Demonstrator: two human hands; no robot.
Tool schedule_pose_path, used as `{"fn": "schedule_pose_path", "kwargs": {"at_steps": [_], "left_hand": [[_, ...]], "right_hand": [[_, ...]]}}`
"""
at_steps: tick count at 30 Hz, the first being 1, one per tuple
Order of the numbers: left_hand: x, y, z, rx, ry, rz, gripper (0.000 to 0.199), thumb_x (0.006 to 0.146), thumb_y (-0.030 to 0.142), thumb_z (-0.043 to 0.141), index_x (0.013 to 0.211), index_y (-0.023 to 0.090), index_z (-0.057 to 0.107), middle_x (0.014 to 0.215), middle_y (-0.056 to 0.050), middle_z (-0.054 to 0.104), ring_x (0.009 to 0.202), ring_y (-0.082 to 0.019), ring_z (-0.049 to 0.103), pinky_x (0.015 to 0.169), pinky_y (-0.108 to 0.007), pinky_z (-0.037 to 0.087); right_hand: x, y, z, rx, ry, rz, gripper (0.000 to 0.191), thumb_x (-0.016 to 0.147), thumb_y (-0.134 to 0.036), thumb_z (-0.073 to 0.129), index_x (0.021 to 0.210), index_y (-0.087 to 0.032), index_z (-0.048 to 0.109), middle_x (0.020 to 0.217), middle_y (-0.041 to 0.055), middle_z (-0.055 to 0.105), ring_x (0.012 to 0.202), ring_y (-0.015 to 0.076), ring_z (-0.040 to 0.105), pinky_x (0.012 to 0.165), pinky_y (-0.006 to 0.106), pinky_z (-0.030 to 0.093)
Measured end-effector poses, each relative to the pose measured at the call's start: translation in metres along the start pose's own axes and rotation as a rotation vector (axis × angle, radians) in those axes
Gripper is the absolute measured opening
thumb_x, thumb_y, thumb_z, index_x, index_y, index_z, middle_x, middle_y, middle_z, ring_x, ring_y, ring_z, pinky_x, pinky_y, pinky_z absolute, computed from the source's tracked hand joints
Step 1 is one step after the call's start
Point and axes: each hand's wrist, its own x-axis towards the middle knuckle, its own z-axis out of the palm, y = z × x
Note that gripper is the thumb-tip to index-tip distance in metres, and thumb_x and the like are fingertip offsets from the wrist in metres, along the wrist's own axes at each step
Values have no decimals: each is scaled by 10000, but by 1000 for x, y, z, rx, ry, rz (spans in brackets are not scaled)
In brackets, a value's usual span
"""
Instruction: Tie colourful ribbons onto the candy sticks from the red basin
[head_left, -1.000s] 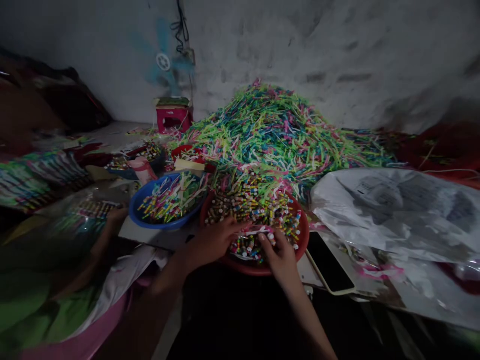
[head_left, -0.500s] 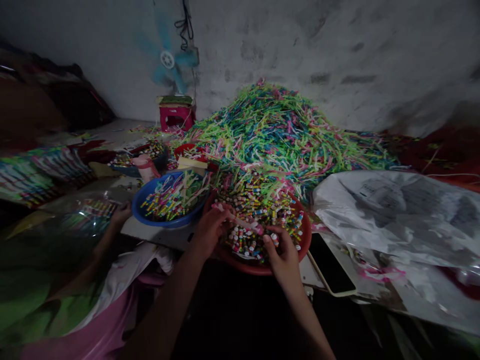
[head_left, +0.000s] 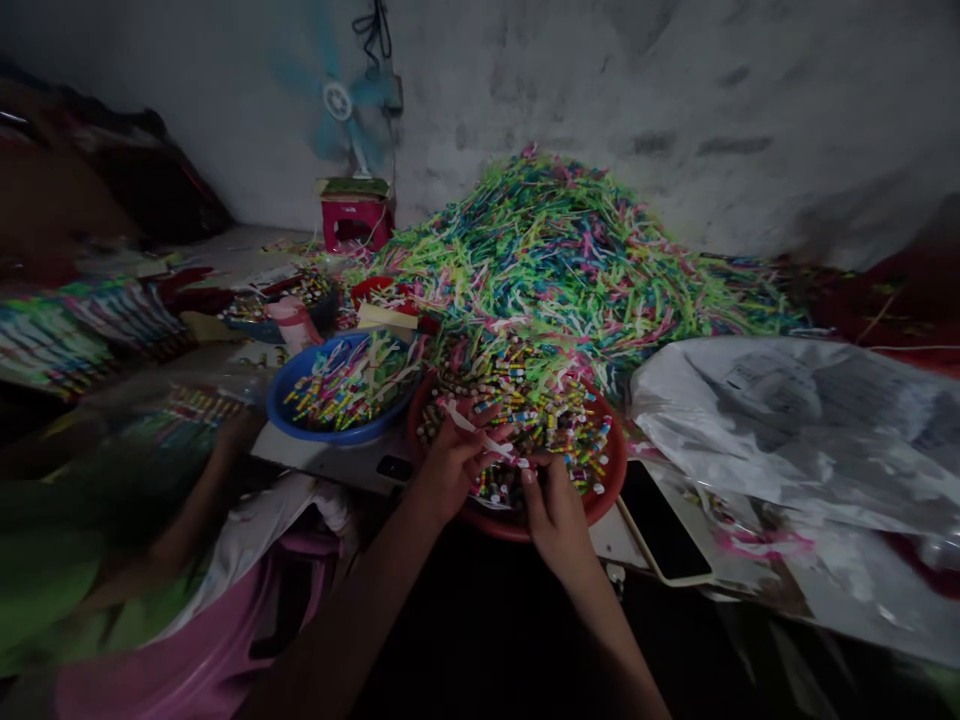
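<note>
Over a red basin (head_left: 616, 470) full of small colourful banded pieces (head_left: 525, 385), both hands work close together. My left hand (head_left: 456, 465) is closed on a pink-and-white strip (head_left: 480, 430) that stretches across toward the right hand. My right hand (head_left: 551, 500) pinches the strip's near end, thumb and forefinger together. Left of the basin stands a blue basin (head_left: 330, 434) of similar pieces with pale ribbon tails. A big heap of green, pink and blue strips (head_left: 562, 250) rises behind the red basin.
A phone (head_left: 664, 525) and a white plastic bag (head_left: 787, 430) lie right of the basin. On the left are a co-worker's arm (head_left: 191, 510), a pink bottle (head_left: 292, 325) and a purple chair (head_left: 202, 640). A fan (head_left: 337, 102) stands behind.
My hands have come closer together, the left moving right, and the strip between them hangs more slanted. The co-worker's hand has shifted a little at the left.
</note>
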Motion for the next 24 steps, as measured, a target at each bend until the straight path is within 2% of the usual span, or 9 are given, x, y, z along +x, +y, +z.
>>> {"fn": "schedule_pose_path", "kwargs": {"at_steps": [7, 12, 15, 17, 21, 24], "left_hand": [[-2, 1, -2, 7, 40, 30, 603, 751, 95, 661, 1257, 319, 419, 1241, -46, 603, 1060, -240, 627, 828, -332, 521], [-6, 9, 0, 77, 70, 42, 588, 767, 114, 651, 1257, 328, 407, 1231, -29, 607, 1017, -208, 649, 725, -242, 523], [-11, 15, 5, 110, 57, 10, 536, 767, 138, 651, 1229, 302, 435, 1206, -34, 619, 996, -210, 656, 731, -262, 534], [-14, 19, 8, 142, 37, 26, 503, 771, 158, 653, 1210, 286, 443, 1191, -40, 625, 996, -221, 656, 765, -302, 543], [-15, 24, 11, 186, 37, 116, 508, 766, 173, 665, 1200, 279, 424, 1176, -44, 626, 1013, -234, 647, 823, -362, 538], [-14, 22, 11, 197, 31, 96, 492, 766, 181, 666, 1183, 278, 424, 1161, -45, 629, 1003, -237, 651, 811, -362, 542]], "right_hand": [[0, -1, 0, -76, 39, -86, 74, 924, -277, 430, 939, -217, 470, 866, 51, 605, 815, 196, 587, 721, 320, 443], [4, -3, 1, -83, -39, -133, 64, 916, -259, 441, 870, -220, 463, 845, 51, 591, 792, 194, 569, 702, 316, 443], [5, -3, 1, -120, -110, -145, 97, 908, -273, 461, 834, -216, 486, 820, 53, 594, 778, 202, 568, 692, 322, 443], [4, -2, 0, -90, -89, -119, 89, 911, -276, 459, 867, -213, 505, 831, 55, 609, 787, 203, 581, 706, 324, 452], [-2, 4, -2, 74, 34, -114, 89, 903, -277, 485, 966, -218, 507, 891, 50, 625, 836, 187, 600, 741, 304, 472], [-5, 6, -2, 92, 17, -114, 102, 900, -275, 499, 989, -227, 517, 892, 41, 627, 833, 183, 601, 742, 304, 472]]}}
